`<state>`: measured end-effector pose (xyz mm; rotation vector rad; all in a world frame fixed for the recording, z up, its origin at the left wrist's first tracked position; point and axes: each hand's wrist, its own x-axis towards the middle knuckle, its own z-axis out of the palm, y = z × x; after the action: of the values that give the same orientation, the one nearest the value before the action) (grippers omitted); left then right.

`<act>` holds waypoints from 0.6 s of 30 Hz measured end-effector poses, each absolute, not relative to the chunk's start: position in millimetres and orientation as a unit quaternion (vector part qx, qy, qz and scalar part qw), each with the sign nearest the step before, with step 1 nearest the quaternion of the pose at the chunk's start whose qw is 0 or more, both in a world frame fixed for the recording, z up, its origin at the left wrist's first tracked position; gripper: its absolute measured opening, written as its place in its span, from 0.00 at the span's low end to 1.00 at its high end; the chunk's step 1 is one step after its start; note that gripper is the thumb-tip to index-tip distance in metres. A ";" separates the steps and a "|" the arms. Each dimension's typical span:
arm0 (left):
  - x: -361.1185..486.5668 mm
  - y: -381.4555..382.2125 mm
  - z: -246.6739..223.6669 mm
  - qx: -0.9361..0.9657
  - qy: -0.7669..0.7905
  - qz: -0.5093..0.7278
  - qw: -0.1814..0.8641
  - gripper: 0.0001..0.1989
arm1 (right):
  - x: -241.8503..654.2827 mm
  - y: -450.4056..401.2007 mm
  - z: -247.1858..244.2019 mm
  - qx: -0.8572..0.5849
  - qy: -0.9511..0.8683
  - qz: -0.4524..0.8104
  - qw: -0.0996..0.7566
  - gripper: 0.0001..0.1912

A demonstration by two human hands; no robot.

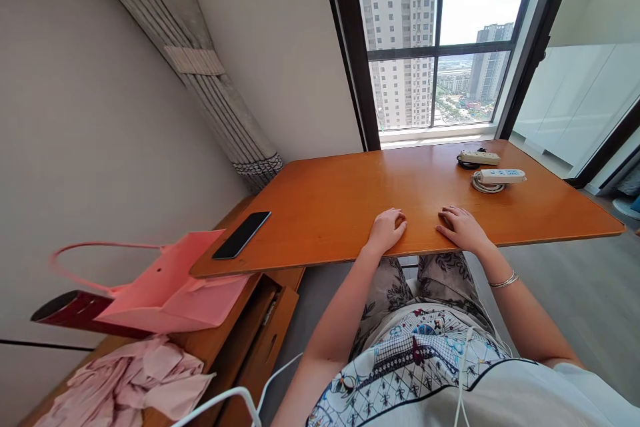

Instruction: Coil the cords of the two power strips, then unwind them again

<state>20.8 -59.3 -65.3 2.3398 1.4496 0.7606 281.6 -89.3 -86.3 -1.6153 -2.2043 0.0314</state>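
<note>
My left hand [389, 230] rests on the front edge of the orange-brown wooden table [340, 200], its fingers curled loosely together, and whatever may be under them is hidden. To its right, my right hand [463, 228] lies on the same edge with its fingers a little apart and nothing in them. Beyond my right hand, two power strips sit at the table's back right: a cream one [479, 157] with a black cord, and a white one [500, 176] with its pale cord coiled beside it. A black phone [242, 235] lies flat near the table's left end.
At the left, a lower wooden cabinet [233, 340] holds a pink bag [175, 287], a dark red cylinder [75, 310] and crumpled pink cloth [135, 380]. A white cable [230, 397] loops at the bottom. A window stands behind the table.
</note>
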 end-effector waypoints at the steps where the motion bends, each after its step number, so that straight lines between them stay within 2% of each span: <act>1: 20.7 -59.3 -65.3 0.811 0.502 0.263 0.142 0.10 | 281.9 -89.0 -87.0 -0.577 -0.790 0.010 0.205 0.26; 18: 19.4 -59.2 -67.2 0.813 0.497 0.270 0.141 0.09 | 282.0 -89.1 -88.9 -0.575 -0.790 0.013 0.212 0.25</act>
<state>19.4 -59.2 -67.2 2.3469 1.4352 0.7793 282.0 -89.1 -88.9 -1.5957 -2.1948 0.0355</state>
